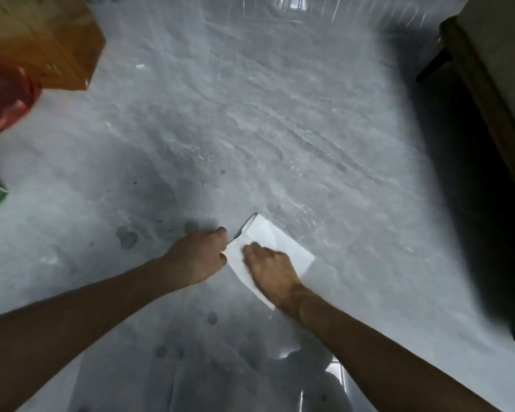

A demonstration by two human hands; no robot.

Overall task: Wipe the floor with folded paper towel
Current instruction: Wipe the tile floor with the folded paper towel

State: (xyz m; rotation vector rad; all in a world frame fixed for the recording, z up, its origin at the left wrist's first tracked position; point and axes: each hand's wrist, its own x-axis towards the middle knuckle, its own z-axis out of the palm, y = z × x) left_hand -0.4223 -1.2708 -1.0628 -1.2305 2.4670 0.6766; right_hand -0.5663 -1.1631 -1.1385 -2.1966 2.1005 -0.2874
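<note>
Glossy grey mottled floor [280, 129], dim room. Left hand [197, 257] pinches the edge of the white folded paper towel [280, 242], which lies flat on the floor. Right hand [271, 272] rests on top, fingers bent; gripping or just pressing, can't tell. Keep the fold flat, press evenly w/ both hands, sweep toward the dark spots [127, 237] at left.

Right hand [272, 270] covers lower part of paper towel [275, 237]; blurred orange box [57, 40] and red bag [3, 99] cut off at upper left edge.

Glossy grey floor [280, 129], dark spots [127, 237], folded paper towel [275, 237] flat on it, orange box [57, 40] far left
</note>
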